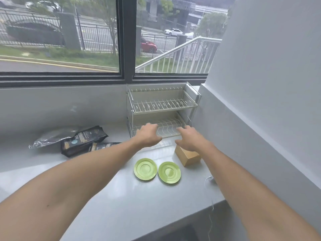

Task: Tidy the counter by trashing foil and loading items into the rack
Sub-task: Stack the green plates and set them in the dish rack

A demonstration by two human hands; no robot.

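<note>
A two-tier wire dish rack [163, 108] stands at the back of the grey counter [107, 202], under the window. Both tiers hold nothing. My left hand [149, 135] reaches toward the front edge of the lower tier, fingers apart and holding nothing. My right hand [190, 139] hovers at the rack's front right, also with spread fingers, above a wooden block [188, 157]. Two green saucers [145, 169] [169, 172] lie side by side in front of the rack. A crumpled sheet of foil [52, 137] lies at the left.
Two dark food bags [83, 140] [102, 146] lie beside the foil, the second partly hidden by my left forearm. A white cable [211, 193] trails over the counter's right edge. A white wall bounds the right side.
</note>
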